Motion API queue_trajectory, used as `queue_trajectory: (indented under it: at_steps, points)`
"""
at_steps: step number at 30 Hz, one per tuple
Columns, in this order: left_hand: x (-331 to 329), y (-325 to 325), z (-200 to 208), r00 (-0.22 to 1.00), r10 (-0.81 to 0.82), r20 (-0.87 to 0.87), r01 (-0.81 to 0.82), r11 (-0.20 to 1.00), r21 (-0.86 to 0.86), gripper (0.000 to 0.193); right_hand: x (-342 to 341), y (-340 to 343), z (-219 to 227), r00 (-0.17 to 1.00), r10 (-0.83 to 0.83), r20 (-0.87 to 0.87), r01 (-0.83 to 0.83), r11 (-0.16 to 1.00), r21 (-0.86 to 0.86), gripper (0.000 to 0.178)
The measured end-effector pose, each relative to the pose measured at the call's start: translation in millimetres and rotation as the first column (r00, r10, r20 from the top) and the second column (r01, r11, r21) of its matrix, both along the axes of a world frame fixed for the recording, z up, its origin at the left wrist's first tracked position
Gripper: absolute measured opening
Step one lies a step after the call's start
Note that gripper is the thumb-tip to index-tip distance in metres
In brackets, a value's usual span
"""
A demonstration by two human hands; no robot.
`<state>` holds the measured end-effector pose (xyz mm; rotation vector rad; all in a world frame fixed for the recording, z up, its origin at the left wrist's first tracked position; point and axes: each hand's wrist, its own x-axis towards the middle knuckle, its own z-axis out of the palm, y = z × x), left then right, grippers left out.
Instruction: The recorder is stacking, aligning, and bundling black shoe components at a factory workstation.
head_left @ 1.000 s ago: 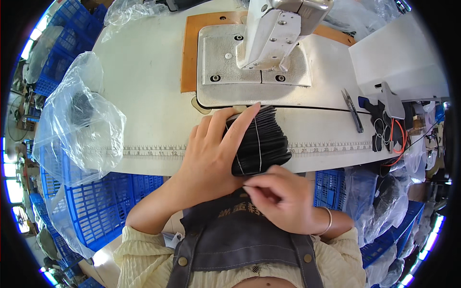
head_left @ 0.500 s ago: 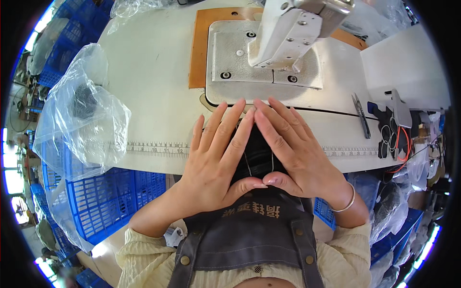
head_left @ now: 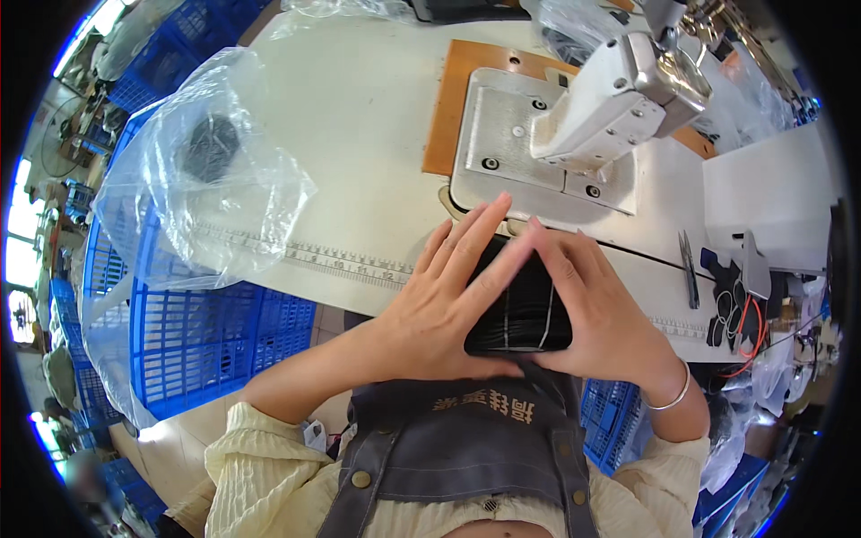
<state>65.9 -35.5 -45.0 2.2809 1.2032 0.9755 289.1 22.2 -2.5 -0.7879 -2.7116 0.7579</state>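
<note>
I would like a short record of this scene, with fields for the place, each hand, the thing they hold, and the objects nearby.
place: white sewing table with a sewing machine on a metal plate
left hand: flat, fingers spread, pressing on the left side of the black bundle
right hand: flat on the right side of the bundle, a bangle on the wrist
held thing: black bundle of thin pieces, at the table's near edge
left of hands: clear plastic bag over a blue crate
right of hands: small snips, red cord

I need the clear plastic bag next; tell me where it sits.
In the head view the clear plastic bag lies on the left end of the white sewing table, spilling over the blue crate, left of the left hand.
</note>
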Motion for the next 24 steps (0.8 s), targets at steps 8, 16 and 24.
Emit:
queue_trajectory:
  at_steps: [8,16,24]
  points:
    - [11,-17,-3,0.974,0.182,-0.136,-0.178,0.983,0.042,0.077,-8,0,-14,0.995,0.039,-0.091,-0.032,0.996,0.079,0.123]
    - [-13,-17,-12,0.986,0.001,-0.168,0.001,1.0,0.011,0.078,-10,1,-9,0.998,0.042,-0.05,-0.038,0.996,0.078,0.124]
    - [2,-22,-6,0.978,0.095,-0.186,-0.103,0.994,-0.032,0.129,-15,-7,-7,0.999,0.024,0.046,-0.033,0.982,0.188,0.131]
